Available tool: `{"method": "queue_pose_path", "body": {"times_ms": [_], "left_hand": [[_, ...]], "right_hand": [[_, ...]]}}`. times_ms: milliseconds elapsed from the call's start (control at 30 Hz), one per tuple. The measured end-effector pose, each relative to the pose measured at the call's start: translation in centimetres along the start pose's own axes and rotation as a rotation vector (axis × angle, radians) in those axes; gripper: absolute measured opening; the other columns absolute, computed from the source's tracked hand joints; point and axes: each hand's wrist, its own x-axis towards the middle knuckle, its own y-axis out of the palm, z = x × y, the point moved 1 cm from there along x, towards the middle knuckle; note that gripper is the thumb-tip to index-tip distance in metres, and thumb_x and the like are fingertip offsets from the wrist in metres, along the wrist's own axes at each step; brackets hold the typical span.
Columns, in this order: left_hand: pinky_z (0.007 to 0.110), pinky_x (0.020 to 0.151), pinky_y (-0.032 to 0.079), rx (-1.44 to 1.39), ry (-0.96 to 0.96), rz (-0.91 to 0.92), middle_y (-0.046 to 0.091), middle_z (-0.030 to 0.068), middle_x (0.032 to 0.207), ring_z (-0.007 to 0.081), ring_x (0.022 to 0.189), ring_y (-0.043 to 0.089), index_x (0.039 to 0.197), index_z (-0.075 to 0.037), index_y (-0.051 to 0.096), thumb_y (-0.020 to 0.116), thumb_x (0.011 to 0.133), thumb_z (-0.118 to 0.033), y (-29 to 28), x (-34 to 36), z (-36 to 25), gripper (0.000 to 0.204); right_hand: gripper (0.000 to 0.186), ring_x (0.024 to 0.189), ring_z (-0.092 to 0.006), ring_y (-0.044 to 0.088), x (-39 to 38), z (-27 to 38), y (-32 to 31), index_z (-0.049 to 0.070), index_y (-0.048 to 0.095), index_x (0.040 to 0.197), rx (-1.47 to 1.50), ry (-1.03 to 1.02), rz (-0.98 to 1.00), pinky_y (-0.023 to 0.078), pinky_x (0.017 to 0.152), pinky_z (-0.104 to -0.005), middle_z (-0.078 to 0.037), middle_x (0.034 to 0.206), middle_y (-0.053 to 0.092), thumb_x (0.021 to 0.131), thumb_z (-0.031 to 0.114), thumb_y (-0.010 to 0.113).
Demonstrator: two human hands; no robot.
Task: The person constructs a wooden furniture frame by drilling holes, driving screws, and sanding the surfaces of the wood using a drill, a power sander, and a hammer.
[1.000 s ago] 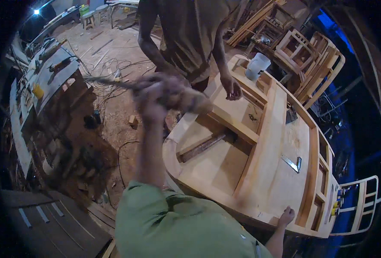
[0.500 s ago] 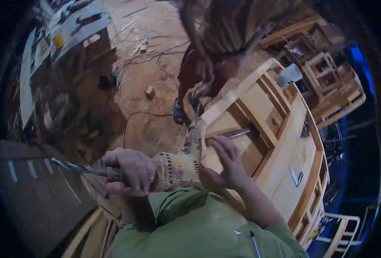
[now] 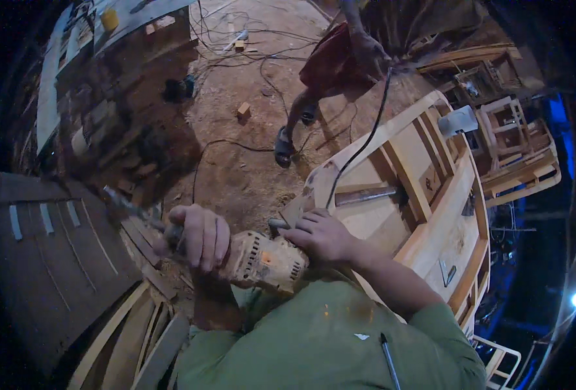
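Observation:
A worn, dusty power drill [image 3: 265,261] lies across the front of my green shirt, its long twist bit [image 3: 130,208] pointing left and slightly blurred. My left hand [image 3: 200,239] wraps around the front of the drill, behind the bit. At the rear end my right hand [image 3: 320,235] closes on the drill's handle, most of which it hides. From beside that hand a black cord [image 3: 366,140] rises toward a co-worker's hand [image 3: 371,57]. Just beyond my right hand is a pale wooden frame [image 3: 401,179] with a grey metal tube [image 3: 364,196] lying in it.
A white container [image 3: 458,121] stands on the frame's far edge, and a small square tool [image 3: 448,272] lies on its panel. The co-worker's sandaled foot [image 3: 284,146] is on the dusty floor. Cables [image 3: 271,71] and a wood block [image 3: 243,110] lie there. Boards [image 3: 115,331] lean at lower left.
My right hand, spread beside the drill before, has closed on its handle. The co-worker has shifted right and farther off, and the cord now stretches between us. The bit tip points higher.

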Motion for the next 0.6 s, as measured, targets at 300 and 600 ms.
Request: {"method": "queue_pose_path", "body": {"times_ms": [300, 600], "left_hand": [[0.037, 0.07, 0.046, 0.434, -0.095, -1.226, 0.055, 0.0106, 0.067, 0.0269, 0.068, 0.056, 0.075, -0.003, 0.053, 0.029, 0.088, -0.076, 0.9, -1.4, 3.7, 0.078], [0.032, 0.061, 0.045, 0.636, -0.197, -1.075, 0.053, 0.0074, 0.063, 0.0216, 0.063, 0.058, 0.068, -0.007, 0.051, 0.035, 0.097, -0.06, 2.4, 3.5, 7.3, 0.062]], "right_hand": [[0.048, 0.089, -0.0299, 0.058, -5.9, -1.5, 2.8, 0.013, 0.061, 0.109, -0.076, 0.237, -0.13, 0.042, 0.085, -0.0428, -0.008, 0.093, 0.06, 0.063, 0.02, 0.071], [0.049, 0.088, -0.0289, 0.057, -7.3, -1.9, 2.3, 0.011, 0.06, 0.109, -0.105, 0.256, -0.353, 0.04, 0.083, -0.0441, -0.007, 0.094, 0.059, 0.062, 0.022, 0.072]]}}
